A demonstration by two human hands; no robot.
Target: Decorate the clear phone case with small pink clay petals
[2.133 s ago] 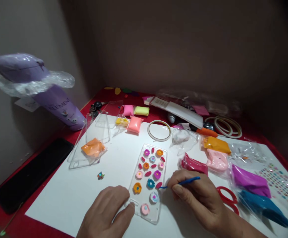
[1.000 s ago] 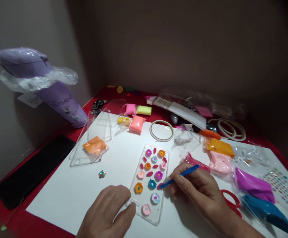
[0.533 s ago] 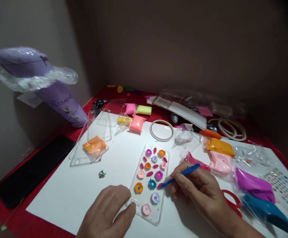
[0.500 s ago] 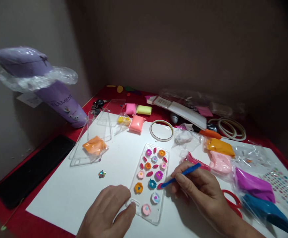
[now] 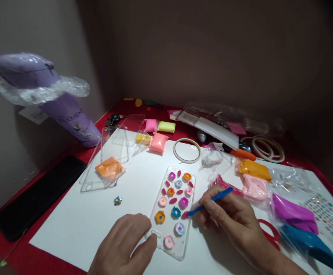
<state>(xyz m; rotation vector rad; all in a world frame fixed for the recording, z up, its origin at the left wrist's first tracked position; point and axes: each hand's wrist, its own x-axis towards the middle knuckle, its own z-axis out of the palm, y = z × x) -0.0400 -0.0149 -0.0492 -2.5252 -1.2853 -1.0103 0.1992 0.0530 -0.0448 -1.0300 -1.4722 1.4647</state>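
A: Holding what, the right hand (image 5: 229,214)?
B: A thin blue plastic modelling tool (image 5: 210,200). Grip pinched tight round it, tip touching a red oval clay leaf (image 5: 185,214) on the clear plastic phone case with clay flowers (image 5: 168,223).
A: Left hand (image 5: 123,244)?
B: Grip loose, grasping nothing, fingertips pressing the case's near left corner. Case lies flat on the white paper sheet (image 5: 97,221) on the red tabletop (image 5: 20,256), between both hands.

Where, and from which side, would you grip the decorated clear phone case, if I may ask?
Probably pinch the clear phone case by its bare long rims, from above near its far end. It lies flat on the paper, clay flowers cover its face, and the left hand and right hand with blue tool crowd the near end.
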